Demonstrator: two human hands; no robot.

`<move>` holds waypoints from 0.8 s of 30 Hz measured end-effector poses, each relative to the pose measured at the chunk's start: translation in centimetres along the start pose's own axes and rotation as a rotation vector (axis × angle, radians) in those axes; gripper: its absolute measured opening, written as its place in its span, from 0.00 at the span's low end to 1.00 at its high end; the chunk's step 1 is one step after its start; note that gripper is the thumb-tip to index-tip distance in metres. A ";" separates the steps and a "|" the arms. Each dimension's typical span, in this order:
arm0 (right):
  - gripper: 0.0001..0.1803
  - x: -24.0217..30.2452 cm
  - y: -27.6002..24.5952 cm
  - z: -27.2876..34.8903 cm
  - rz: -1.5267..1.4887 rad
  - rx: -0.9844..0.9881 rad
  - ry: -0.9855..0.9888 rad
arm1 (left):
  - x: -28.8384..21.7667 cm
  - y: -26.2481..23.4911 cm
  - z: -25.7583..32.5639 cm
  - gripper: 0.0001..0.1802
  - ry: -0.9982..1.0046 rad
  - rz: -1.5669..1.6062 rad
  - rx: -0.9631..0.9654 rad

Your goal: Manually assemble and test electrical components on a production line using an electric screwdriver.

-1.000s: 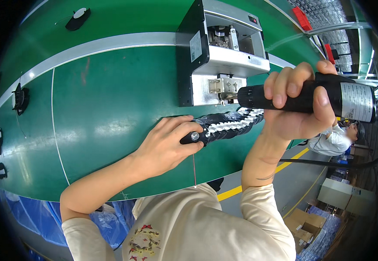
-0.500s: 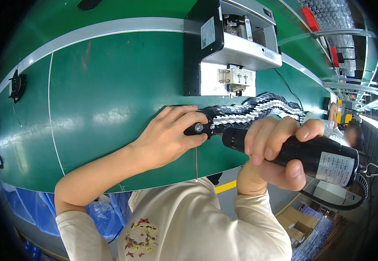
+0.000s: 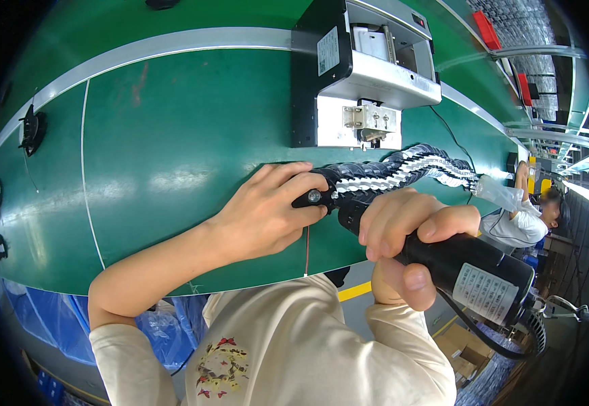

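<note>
My left hand [image 3: 260, 210] pinches a small black plastic part [image 3: 305, 198] with a clear round dome on it, down at the worktop. A thin red wire [image 3: 307, 250] runs from below it toward the bench's near edge. Wrapped around the body of a black electric screwdriver [image 3: 487, 284], my right hand [image 3: 413, 237] holds it aslant, its nose toward the part. Whether the bit touches the part, I cannot tell. From the left fingers, a long row of nested black and silver-white parts [image 3: 389, 177] curves away to the right.
A black and silver bench machine [image 3: 386, 78] stands on the green worktop [image 3: 186, 135] beyond the row. At far left lie several black pieces [image 3: 32, 128]. The screwdriver's cable [image 3: 484, 344] hangs off the near edge. Another person [image 3: 521, 220] sits at far right.
The screwdriver and my right hand have shifted a little left, and its rear end has dropped lower. My left hand keeps its grip on the black part.
</note>
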State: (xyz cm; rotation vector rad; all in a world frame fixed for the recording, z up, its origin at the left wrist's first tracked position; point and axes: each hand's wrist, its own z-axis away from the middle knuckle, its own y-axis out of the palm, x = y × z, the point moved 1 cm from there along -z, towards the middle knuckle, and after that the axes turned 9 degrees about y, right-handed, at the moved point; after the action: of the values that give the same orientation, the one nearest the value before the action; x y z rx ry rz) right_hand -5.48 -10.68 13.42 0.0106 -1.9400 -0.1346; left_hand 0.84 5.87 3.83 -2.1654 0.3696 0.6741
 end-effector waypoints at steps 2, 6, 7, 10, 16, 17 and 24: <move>0.22 -0.3 -0.7 -0.1 -0.072 0.100 0.005 | -0.1 0.0 0.0 0.17 -0.002 0.007 0.007; 0.22 -0.5 -1.1 -0.2 -0.042 0.134 0.021 | -0.5 -0.1 -0.3 0.17 -0.056 0.048 0.019; 0.23 -0.5 -1.1 -0.2 -0.036 0.142 0.022 | -0.7 -0.4 -0.4 0.16 -0.080 0.058 0.027; 0.24 -0.1 -1.2 0.0 -0.088 0.076 0.127 | -0.8 -0.4 -0.6 0.16 -0.076 0.033 0.021; 0.37 1.5 -3.9 -2.2 -0.369 0.150 -0.095 | -0.1 -0.7 -1.1 0.25 -0.002 0.064 -0.054; 0.39 2.1 -4.4 -2.5 -0.428 0.146 -0.153 | -0.1 -1.7 -1.0 0.26 -0.031 0.082 -0.015; 0.40 2.5 -7.6 -3.0 -0.308 0.098 -0.189 | 4.7 -13.0 1.2 0.27 -0.337 -0.269 0.020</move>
State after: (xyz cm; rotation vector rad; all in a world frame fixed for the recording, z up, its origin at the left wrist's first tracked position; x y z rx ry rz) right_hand -4.00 -18.64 16.08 0.3746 -2.1221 -0.2515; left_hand 10.42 14.71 8.61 -1.9868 -0.0909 0.8564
